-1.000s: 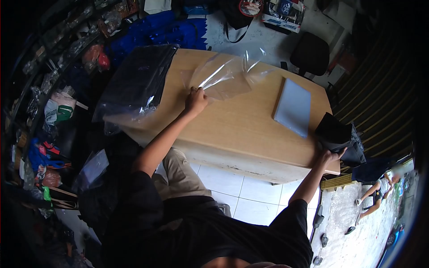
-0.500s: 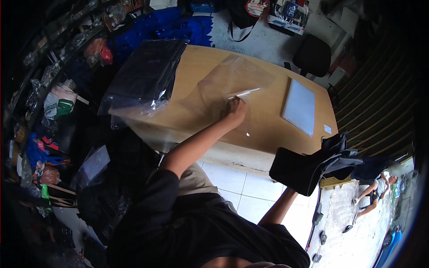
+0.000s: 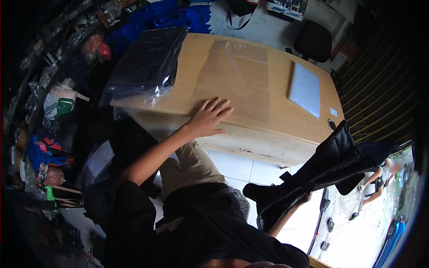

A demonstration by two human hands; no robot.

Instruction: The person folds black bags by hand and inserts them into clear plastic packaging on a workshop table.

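Your left hand is spread, palm down, at the near edge of the desk, its fingers at the near left part of a clear plastic sheet lying flat. Your right hand, mostly hidden, is under the black bundle off the desk's near right corner; you cannot tell how its fingers grip. Dark packs in plastic lie on the left of the desk, a whitish pack on the right.
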